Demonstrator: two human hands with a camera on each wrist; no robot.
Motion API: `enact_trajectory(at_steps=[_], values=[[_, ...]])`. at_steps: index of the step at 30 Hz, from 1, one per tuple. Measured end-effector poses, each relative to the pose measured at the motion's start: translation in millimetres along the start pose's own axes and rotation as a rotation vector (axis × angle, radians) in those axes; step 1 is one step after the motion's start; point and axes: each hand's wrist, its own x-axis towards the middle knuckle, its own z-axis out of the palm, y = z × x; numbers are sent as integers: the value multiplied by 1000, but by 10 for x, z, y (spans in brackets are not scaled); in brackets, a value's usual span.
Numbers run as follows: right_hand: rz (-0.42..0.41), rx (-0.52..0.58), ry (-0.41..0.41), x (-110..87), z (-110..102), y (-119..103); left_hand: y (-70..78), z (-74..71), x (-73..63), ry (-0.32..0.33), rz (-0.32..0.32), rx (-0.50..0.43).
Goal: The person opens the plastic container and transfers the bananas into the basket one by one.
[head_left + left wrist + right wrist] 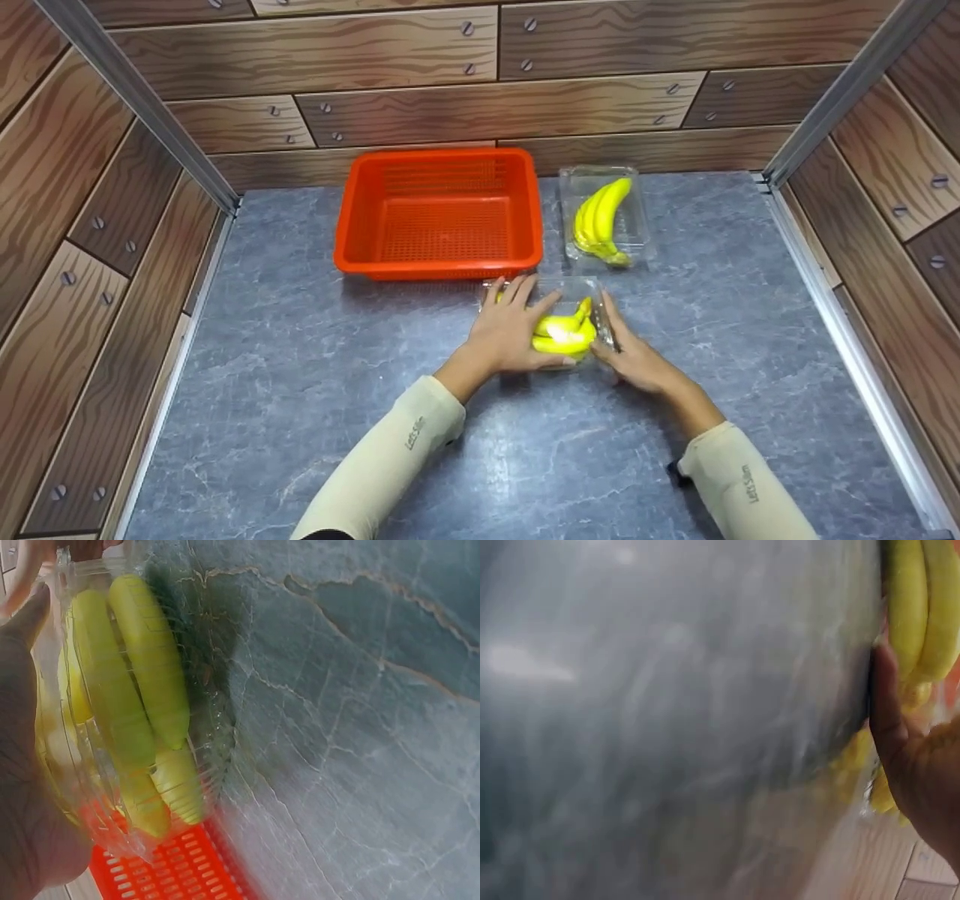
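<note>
In the head view, a clear plastic clamshell box (574, 286) with yellow bananas (564, 346) inside lies just in front of the red basket. My left hand (510, 330) rests on its left part, fingers spread toward the far edge and thumb along the near edge. At the box's right end, my right hand (637, 361) touches the side with straight fingers, thumb near the front corner. The left wrist view shows the bananas (112, 675) through the clear plastic beside my palm. The right thumb (887, 701) lies along the box's side in the right wrist view.
Behind the left hand stands a red perforated basket (442, 269). To its right is another clear plastic box (634, 225) with a bunch of bananas (604, 217) in it. Wood-patterned walls (397, 52) enclose the grey marbled table (300, 360) at the back and sides.
</note>
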Motion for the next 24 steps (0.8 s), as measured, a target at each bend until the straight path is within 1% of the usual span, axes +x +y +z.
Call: enact_trajectory(at_steps=[2,7,14,24], values=[[12,24,-30,-7,-19,41,0,4,-2,-2,-1,-3],[37,45,-73,5,-45,100,6,2,-6,2,-5,-6],[35,68,-80,-11,-56,130,29,-4,-13,22,5,-9],[66,65,-117,-14,-66,44,27,-24,-28,5,-3,20]])
